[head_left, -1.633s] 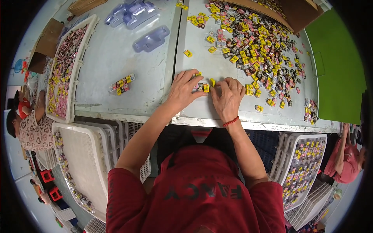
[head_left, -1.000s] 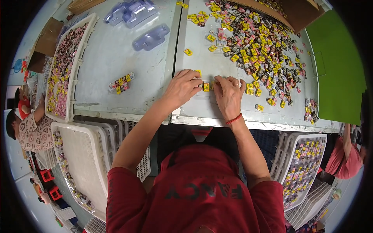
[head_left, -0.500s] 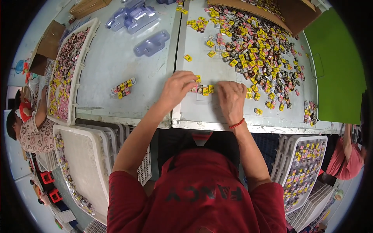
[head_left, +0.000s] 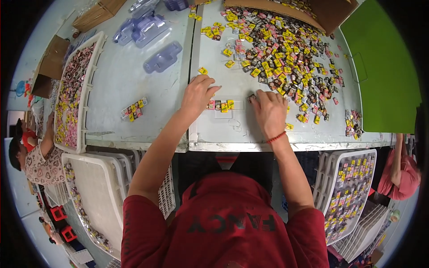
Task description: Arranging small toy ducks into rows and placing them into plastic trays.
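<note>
Over the near middle of the white table, my left hand [head_left: 196,97] is closed with curled fingers above the left end of a short row of small packets [head_left: 219,106], pink, black and yellow. A bit of yellow shows under its thumb; what the fingers hold, if anything, is mostly hidden. To the right of the row, my right hand [head_left: 271,111] is pinched on a small dark packet [head_left: 251,98] at its fingertips. Beyond it spreads a large loose pile of similar small packets [head_left: 286,58] in yellow, black, pink and white.
A second packet cluster [head_left: 134,109] lies left of the table seam. Clear bluish plastic trays [head_left: 162,57] sit behind it. A white crate [head_left: 91,85] of packets stands far left, a cardboard box [head_left: 333,15] at the back right, a green panel [head_left: 380,67] at right. Crates [head_left: 351,196] stand below the table edge.
My right hand has drawn away from the row's right end and now pinches a dark packet beside the pile. My left hand stays by the row's left end. The whole view has shifted slightly.
</note>
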